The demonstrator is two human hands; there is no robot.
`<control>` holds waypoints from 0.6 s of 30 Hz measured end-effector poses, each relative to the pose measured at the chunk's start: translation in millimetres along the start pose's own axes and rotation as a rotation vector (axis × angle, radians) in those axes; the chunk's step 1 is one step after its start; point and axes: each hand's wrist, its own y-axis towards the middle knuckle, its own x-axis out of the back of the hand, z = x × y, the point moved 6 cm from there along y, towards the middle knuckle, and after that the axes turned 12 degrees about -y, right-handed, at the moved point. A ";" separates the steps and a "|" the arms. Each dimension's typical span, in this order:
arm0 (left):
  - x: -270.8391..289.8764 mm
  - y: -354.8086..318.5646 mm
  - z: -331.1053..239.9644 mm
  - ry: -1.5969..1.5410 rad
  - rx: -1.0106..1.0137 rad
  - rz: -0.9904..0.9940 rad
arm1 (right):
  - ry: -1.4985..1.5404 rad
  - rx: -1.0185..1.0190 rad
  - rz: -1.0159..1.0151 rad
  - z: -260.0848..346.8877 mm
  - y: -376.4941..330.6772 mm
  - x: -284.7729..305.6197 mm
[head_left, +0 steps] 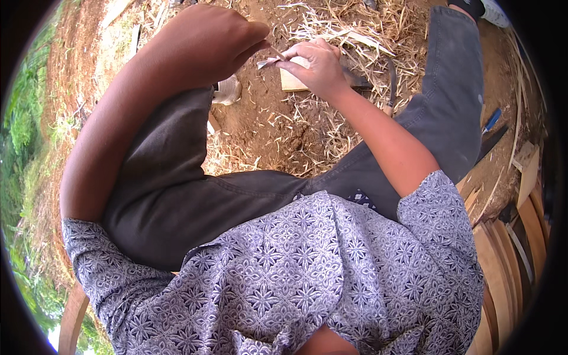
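My left hand [222, 44] is closed, its fingers curled around the end of a thin brown stick [276, 52]. That stick slants out of the fist toward my right hand [318, 66], whose thumb and forefinger are pinched together. A small greyish folded scrap [268, 63], perhaps paper or cloth, pokes out of that pinch against the stick; its kind is hard to make out. Just beneath the right hand is a pale wooden block [292, 81], partly hidden by the fingers.
Wood shavings [331, 127] litter the brown soil between my legs. A curved dark blade [392, 81] lies close by the right knee. Beyond that leg are a blue-handled tool [491, 119] and a dark blade [493, 144]. Curved wooden boards [500, 266] are stacked at the right.
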 end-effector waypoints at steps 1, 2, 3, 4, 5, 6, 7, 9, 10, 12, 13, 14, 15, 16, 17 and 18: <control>0.2 2.0 -1.6 0.028 0.011 0.013 | -0.065 -0.007 0.012 -5.9 -4.8 -3.0; 2.8 4.4 -2.9 0.061 0.020 0.024 | -0.131 -0.013 0.019 -16.1 -10.3 -9.1; 4.9 6.4 -3.8 0.095 0.029 0.034 | -0.197 -0.019 0.026 -26.0 -16.4 -14.7; 4.7 6.4 -2.6 0.073 0.029 0.027 | -0.210 -0.010 0.019 -24.8 -17.3 -15.5; 3.6 6.3 -0.7 0.052 0.028 0.020 | -0.201 -0.045 0.063 -27.8 -16.1 -18.3; 4.2 6.3 0.7 0.031 0.027 0.013 | -0.191 -0.080 0.105 -30.3 -15.5 -20.9; 3.6 5.7 0.6 0.024 0.015 0.004 | -0.180 -0.118 0.155 -27.3 -15.3 -21.9; 1.1 4.1 -0.2 0.001 -0.006 -0.016 | -0.022 -0.034 -0.013 -1.8 -2.1 -4.7; -1.6 3.1 -0.9 0.001 0.016 0.001 | 0.041 0.004 -0.022 15.2 10.2 9.1; -1.4 7.1 -6.9 0.008 0.031 0.038 | 0.150 0.013 -0.059 17.1 7.2 14.6; -1.6 7.5 -8.8 -0.009 0.001 0.027 | 0.077 -0.009 -0.009 8.8 2.1 6.3; 0.1 10.0 -9.2 -0.020 -0.031 0.009 | -0.001 -0.026 0.033 -4.0 -4.4 -2.5; 2.4 11.9 -10.3 -0.030 -0.064 -0.009 | -0.079 -0.045 0.076 -16.7 -11.9 -10.9; 4.0 10.7 -8.9 -0.029 -0.057 -0.011 | -0.165 -0.066 0.104 -18.3 -14.9 -15.8; 5.8 9.9 -7.9 -0.027 -0.051 -0.013 | -0.150 -0.068 0.076 -19.7 -14.0 -17.8; 7.8 9.3 -7.2 -0.026 -0.045 -0.014 | -0.136 -0.069 0.048 -20.8 -13.9 -19.8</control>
